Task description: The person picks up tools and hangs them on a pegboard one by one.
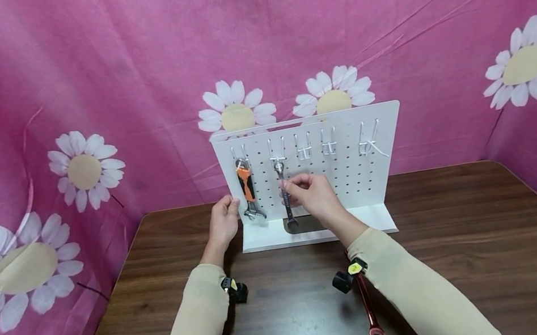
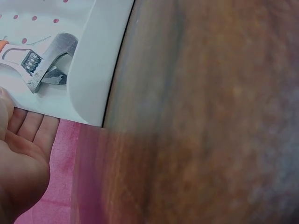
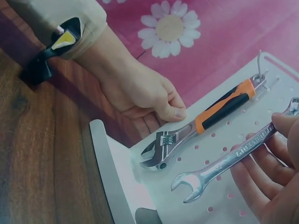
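Observation:
A white pegboard [image 1: 362, 177] with a flat foot stands upright on the table. My left hand [image 1: 223, 219] grips its left edge, thumb in front and fingers behind, as the left wrist view's hand [image 2: 28, 154] shows. My right hand [image 1: 316, 198] pinches a silver combination wrench [image 3: 224, 165] by its shaft. The wrench [image 1: 286, 199] hangs upright before the board, its ring end at the second hook [image 1: 276, 149] from the left; whether the hook bears it I cannot tell. On the leftmost hook hangs an adjustable wrench [image 3: 205, 119] with an orange and black handle, jaw end down.
Further right on the board are several metal hooks [image 1: 329, 144], the rightmost hook [image 1: 370, 141] with a slanting prong. A red open-end wrench [image 1: 368, 308] lies on the wooden table [image 1: 463, 231], partly under my right forearm. A pink flowered cloth [image 1: 156, 63] hangs behind.

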`<control>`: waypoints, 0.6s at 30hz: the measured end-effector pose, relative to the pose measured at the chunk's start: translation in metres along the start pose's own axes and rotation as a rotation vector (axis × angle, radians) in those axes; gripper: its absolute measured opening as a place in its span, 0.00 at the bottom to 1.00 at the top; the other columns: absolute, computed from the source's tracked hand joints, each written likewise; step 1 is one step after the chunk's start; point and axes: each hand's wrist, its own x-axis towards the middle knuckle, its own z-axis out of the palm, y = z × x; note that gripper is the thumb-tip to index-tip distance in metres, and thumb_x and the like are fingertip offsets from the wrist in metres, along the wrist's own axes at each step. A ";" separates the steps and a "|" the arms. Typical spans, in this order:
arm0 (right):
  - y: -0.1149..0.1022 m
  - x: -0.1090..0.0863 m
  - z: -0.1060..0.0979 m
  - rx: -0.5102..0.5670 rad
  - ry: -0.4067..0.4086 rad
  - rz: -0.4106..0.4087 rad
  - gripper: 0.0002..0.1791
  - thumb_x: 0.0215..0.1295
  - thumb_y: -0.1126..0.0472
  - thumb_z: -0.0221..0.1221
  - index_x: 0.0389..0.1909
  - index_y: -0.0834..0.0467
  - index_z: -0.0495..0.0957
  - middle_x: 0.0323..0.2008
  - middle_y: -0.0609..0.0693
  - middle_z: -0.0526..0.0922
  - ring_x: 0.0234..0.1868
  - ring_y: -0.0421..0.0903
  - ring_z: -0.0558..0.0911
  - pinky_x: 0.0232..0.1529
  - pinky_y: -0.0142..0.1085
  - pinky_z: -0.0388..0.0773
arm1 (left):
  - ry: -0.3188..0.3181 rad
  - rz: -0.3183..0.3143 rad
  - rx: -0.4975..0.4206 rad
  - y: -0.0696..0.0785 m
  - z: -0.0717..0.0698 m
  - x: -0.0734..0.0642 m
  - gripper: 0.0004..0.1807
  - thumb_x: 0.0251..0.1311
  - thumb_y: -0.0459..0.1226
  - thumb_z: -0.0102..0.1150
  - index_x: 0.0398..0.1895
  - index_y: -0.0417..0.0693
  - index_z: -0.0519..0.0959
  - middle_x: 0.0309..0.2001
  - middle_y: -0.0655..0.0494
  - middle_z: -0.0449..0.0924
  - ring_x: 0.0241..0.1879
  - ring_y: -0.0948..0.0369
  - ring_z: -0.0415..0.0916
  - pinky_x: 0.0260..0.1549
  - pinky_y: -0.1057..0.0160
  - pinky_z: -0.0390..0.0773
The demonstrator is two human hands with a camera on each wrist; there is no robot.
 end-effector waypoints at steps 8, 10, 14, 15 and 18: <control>0.002 0.014 0.002 -0.017 0.047 0.064 0.18 0.75 0.52 0.69 0.49 0.64 0.88 0.45 0.56 0.91 0.36 0.44 0.89 0.45 0.40 0.92 | 0.006 -0.006 -0.011 -0.001 0.000 0.001 0.16 0.84 0.33 0.49 0.33 0.34 0.73 0.38 0.47 0.80 0.42 0.61 0.76 0.61 0.44 0.87; 0.002 0.016 0.002 -0.026 0.056 0.085 0.19 0.75 0.50 0.70 0.50 0.64 0.89 0.46 0.57 0.91 0.39 0.45 0.91 0.46 0.41 0.93 | 0.004 -0.003 -0.008 -0.001 0.000 0.001 0.16 0.84 0.33 0.49 0.33 0.34 0.73 0.38 0.46 0.80 0.42 0.61 0.75 0.61 0.45 0.87; 0.004 0.017 0.001 -0.022 0.062 0.120 0.22 0.75 0.48 0.69 0.52 0.65 0.88 0.50 0.62 0.91 0.45 0.51 0.92 0.49 0.42 0.93 | -0.001 0.000 -0.005 0.000 0.000 0.001 0.16 0.84 0.33 0.49 0.33 0.34 0.72 0.36 0.47 0.78 0.42 0.60 0.74 0.59 0.46 0.87; 0.004 0.017 0.001 -0.021 0.061 0.127 0.23 0.75 0.48 0.69 0.53 0.65 0.88 0.51 0.63 0.91 0.47 0.52 0.92 0.50 0.43 0.93 | -0.002 -0.001 -0.004 0.000 0.000 0.001 0.16 0.84 0.33 0.48 0.33 0.35 0.72 0.36 0.48 0.77 0.42 0.60 0.74 0.59 0.46 0.87; 0.007 0.016 -0.001 -0.016 0.054 0.146 0.27 0.75 0.46 0.69 0.55 0.67 0.87 0.52 0.65 0.90 0.50 0.54 0.92 0.52 0.44 0.92 | -0.004 -0.006 -0.006 0.000 0.000 0.000 0.16 0.84 0.33 0.48 0.33 0.35 0.72 0.35 0.50 0.77 0.41 0.61 0.74 0.61 0.46 0.87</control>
